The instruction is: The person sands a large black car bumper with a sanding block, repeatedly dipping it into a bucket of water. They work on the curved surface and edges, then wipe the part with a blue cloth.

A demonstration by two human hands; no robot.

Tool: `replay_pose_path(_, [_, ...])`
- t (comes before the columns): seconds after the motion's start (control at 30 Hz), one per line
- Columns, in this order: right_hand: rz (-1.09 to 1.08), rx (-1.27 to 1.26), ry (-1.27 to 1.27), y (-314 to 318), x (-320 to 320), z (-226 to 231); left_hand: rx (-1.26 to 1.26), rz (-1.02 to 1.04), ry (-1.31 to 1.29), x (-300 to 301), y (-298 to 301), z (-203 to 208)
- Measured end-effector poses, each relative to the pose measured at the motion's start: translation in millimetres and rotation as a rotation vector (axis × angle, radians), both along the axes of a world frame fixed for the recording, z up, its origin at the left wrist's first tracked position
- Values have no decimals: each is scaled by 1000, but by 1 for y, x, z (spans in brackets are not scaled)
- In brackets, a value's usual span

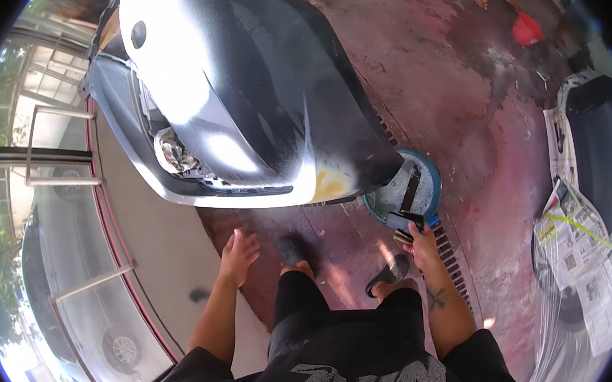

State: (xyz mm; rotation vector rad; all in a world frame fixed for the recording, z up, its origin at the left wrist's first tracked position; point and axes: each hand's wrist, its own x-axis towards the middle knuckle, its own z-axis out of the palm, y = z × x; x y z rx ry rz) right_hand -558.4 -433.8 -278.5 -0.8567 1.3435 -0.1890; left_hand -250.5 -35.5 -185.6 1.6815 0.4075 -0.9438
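In front of me stands a dark grey car body panel point(280, 65) with a bright, whitish front edge and a yellow patch point(330, 184) near its right corner. My right hand point(423, 246) is closed around a dark rectangular block point(407, 222) with a yellowish edge, just over the near rim of a blue-green bucket point(434, 177). Cloudy liquid shows in the bucket, and a dark flat strip point(411, 189) leans across its opening. My left hand point(241, 252) hangs in the air below the car's front edge, fingers apart and holding nothing.
A slotted floor drain point(453, 260) runs past the bucket. On the right, newspaper sheets point(589, 281) and clear plastic cover a vehicle. A red container point(527, 30) stands far right. Glass panes point(89, 259) with a metal frame line the left. My feet are on the red floor point(439, 79).
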Motion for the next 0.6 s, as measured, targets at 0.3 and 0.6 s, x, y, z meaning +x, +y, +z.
replay_pose_path(0.3, [1082, -1212, 408, -93, 23, -118, -639, 287, 129, -73, -157, -160])
replay_pose_path(0.6, [1451, -1326, 632, -105, 65, -297, -1318, 181, -204, -67, -217, -201])
